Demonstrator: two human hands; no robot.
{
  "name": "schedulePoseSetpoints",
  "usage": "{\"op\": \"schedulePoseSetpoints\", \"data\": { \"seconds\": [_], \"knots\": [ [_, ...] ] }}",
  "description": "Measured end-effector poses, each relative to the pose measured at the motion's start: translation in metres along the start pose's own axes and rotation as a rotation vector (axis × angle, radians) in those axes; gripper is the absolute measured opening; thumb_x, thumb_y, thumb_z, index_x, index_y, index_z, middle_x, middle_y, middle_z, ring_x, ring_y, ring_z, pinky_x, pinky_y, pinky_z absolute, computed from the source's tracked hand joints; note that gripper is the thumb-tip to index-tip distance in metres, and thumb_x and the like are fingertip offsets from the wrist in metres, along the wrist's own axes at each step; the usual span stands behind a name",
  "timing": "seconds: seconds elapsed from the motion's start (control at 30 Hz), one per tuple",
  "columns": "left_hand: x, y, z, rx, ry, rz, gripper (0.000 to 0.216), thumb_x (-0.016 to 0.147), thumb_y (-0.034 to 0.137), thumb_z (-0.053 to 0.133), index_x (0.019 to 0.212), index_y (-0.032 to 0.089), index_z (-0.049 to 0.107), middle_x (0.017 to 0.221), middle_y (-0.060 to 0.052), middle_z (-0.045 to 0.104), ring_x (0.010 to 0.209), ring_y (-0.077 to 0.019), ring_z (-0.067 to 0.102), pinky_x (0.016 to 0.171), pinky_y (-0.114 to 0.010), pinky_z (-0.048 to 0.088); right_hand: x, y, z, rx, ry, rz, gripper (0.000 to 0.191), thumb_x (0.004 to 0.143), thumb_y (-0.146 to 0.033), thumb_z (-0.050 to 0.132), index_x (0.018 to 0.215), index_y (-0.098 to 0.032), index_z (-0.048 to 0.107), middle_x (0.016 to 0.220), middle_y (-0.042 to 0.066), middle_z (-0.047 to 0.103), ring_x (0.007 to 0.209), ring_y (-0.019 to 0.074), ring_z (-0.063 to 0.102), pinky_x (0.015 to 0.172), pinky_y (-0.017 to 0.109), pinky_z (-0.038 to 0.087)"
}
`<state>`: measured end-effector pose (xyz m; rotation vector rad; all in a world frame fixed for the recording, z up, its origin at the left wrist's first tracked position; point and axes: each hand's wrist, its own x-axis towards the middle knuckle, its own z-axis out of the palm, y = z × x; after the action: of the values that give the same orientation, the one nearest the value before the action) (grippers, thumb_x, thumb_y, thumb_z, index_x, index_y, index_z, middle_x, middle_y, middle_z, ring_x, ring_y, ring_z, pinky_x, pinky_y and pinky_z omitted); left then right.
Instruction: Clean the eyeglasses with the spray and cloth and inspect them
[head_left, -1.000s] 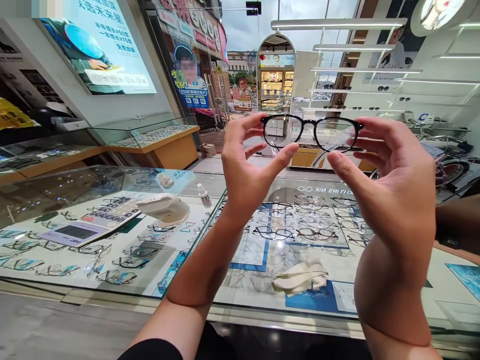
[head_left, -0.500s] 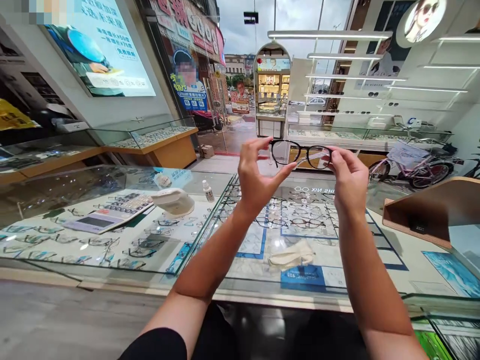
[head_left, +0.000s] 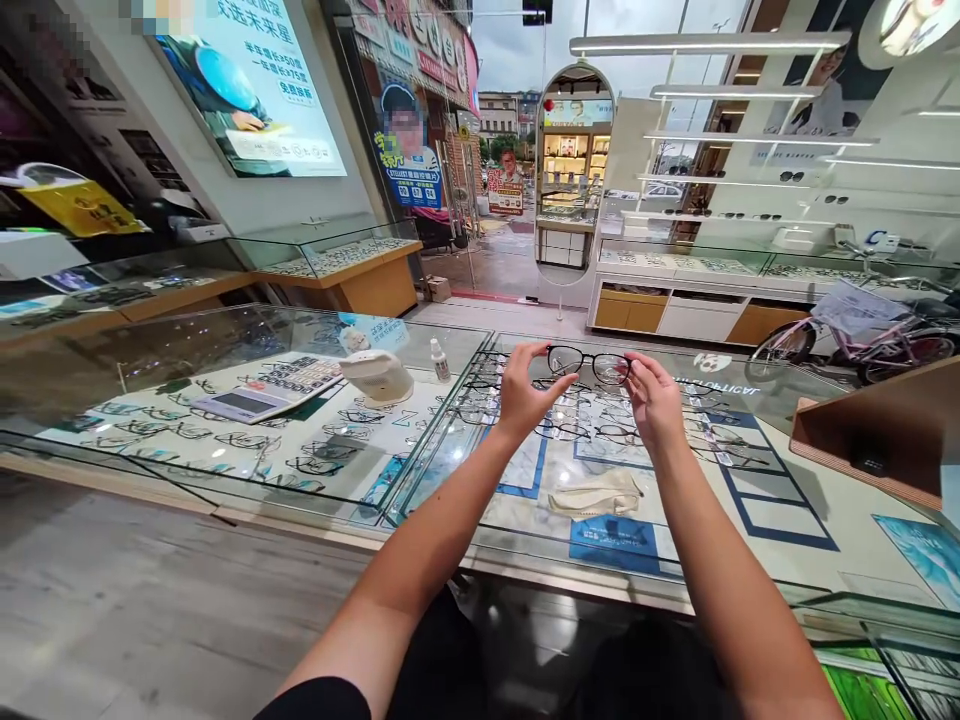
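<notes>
A pair of black-framed eyeglasses (head_left: 589,360) is held up in both my hands above the glass display case (head_left: 480,545). My left hand (head_left: 529,385) grips the frame's left end, its thumb pointing inward under the lens. At the right end, the fingers of my right hand (head_left: 656,400) are closed on the frame. Under the glass below lie rows of eyeglass frames (head_left: 619,433). Nearer me, a crumpled cream cloth (head_left: 596,493) rests behind a blue card (head_left: 613,543).
Left on the case are a calculator (head_left: 262,392), a white rounded device (head_left: 377,377) and a small white bottle (head_left: 439,360). A wooden stand (head_left: 874,430) is on the right. Beyond stand a tall mirror (head_left: 574,170) and a pink bicycle (head_left: 855,325).
Both hands have lowered the eyeglasses and moved them farther from me, toward the case. The view has tilted down and turned slightly left.
</notes>
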<state>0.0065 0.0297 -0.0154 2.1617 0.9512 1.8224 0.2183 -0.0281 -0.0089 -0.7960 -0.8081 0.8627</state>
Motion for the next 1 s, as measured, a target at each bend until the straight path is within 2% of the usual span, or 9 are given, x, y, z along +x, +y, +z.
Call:
{"op": "schedulePoseSetpoints", "data": {
  "seconds": [0.2, 0.33, 0.4, 0.5, 0.6, 0.7, 0.83, 1.0],
  "knots": [
    [-0.007, -0.004, 0.007, -0.042, -0.015, 0.03, 0.062, 0.085, 0.058, 0.085, 0.129, 0.019, 0.066, 0.12, -0.012, 0.071, 0.111, -0.0241, 0.07, 0.101, -0.042, 0.059, 0.006, 0.011, -0.01, 0.142, -0.006, 0.074, 0.031, 0.074, -0.032, 0.09, 0.101, -0.022, 0.079, 0.094, 0.002, 0.082, 0.089, 0.0145, 0.079, 0.078, 0.023, 0.064],
    [-0.005, -0.005, 0.005, -0.032, -0.028, 0.0, 0.063, 0.087, 0.061, 0.082, 0.131, 0.019, 0.065, 0.123, -0.012, 0.07, 0.113, -0.0241, 0.07, 0.102, -0.041, 0.059, 0.006, 0.01, -0.012, 0.119, -0.023, 0.1, 0.027, 0.076, -0.03, 0.087, 0.101, -0.024, 0.08, 0.098, 0.002, 0.081, 0.093, 0.0157, 0.078, 0.085, 0.026, 0.065],
    [-0.002, -0.006, 0.003, -0.022, -0.036, 0.025, 0.063, 0.088, 0.061, 0.081, 0.132, 0.019, 0.065, 0.123, -0.012, 0.07, 0.113, -0.024, 0.071, 0.102, -0.04, 0.059, 0.007, 0.007, -0.014, 0.037, -0.035, 0.064, 0.024, 0.077, -0.032, 0.084, 0.1, -0.025, 0.081, 0.101, 0.002, 0.081, 0.096, 0.017, 0.077, 0.092, 0.03, 0.064],
    [0.001, -0.007, 0.0, 0.015, -0.064, 0.108, 0.062, 0.089, 0.059, 0.08, 0.133, 0.019, 0.065, 0.125, -0.013, 0.071, 0.116, -0.025, 0.07, 0.104, -0.04, 0.058, 0.007, -0.002, -0.018, -0.196, -0.084, -0.093, 0.022, 0.083, -0.036, 0.079, 0.103, -0.027, 0.082, 0.112, 0.003, 0.08, 0.109, 0.0207, 0.074, 0.104, 0.037, 0.059],
    [0.002, -0.005, -0.002, 0.069, -0.118, 0.206, 0.061, 0.089, 0.057, 0.081, 0.136, 0.02, 0.065, 0.128, -0.014, 0.071, 0.122, -0.0278, 0.069, 0.108, -0.043, 0.055, 0.005, -0.01, -0.02, -0.461, -0.19, -0.242, 0.023, 0.087, -0.041, 0.078, 0.107, -0.03, 0.082, 0.123, 0.005, 0.075, 0.124, 0.0252, 0.068, 0.113, 0.044, 0.052],
    [0.0, -0.001, -0.002, 0.1, -0.172, 0.258, 0.061, 0.09, 0.055, 0.081, 0.138, 0.02, 0.064, 0.13, -0.014, 0.072, 0.124, -0.0295, 0.069, 0.108, -0.045, 0.054, 0.002, -0.014, -0.018, -0.661, -0.304, -0.31, 0.022, 0.088, -0.046, 0.08, 0.103, -0.03, 0.084, 0.127, 0.007, 0.073, 0.129, 0.0283, 0.065, 0.118, 0.049, 0.046],
    [-0.002, 0.004, -0.002, 0.095, -0.199, 0.274, 0.061, 0.089, 0.052, 0.082, 0.138, 0.02, 0.064, 0.129, -0.014, 0.072, 0.123, -0.03, 0.069, 0.108, -0.045, 0.053, 0.001, -0.015, -0.017, -0.736, -0.382, -0.305, 0.02, 0.091, -0.048, 0.08, 0.096, -0.029, 0.084, 0.122, 0.007, 0.074, 0.124, 0.0286, 0.067, 0.117, 0.051, 0.044],
    [0.0, 0.007, -0.004, -0.021, -0.214, 0.277, 0.06, 0.089, 0.047, 0.084, 0.139, 0.021, 0.064, 0.129, -0.013, 0.071, 0.123, -0.0284, 0.069, 0.106, -0.044, 0.056, 0.006, -0.014, -0.023, -0.669, -0.456, -0.198, 0.024, 0.089, -0.051, 0.082, 0.092, -0.028, 0.082, 0.124, 0.008, 0.076, 0.128, 0.0296, 0.066, 0.119, 0.051, 0.042]
  ]
}}
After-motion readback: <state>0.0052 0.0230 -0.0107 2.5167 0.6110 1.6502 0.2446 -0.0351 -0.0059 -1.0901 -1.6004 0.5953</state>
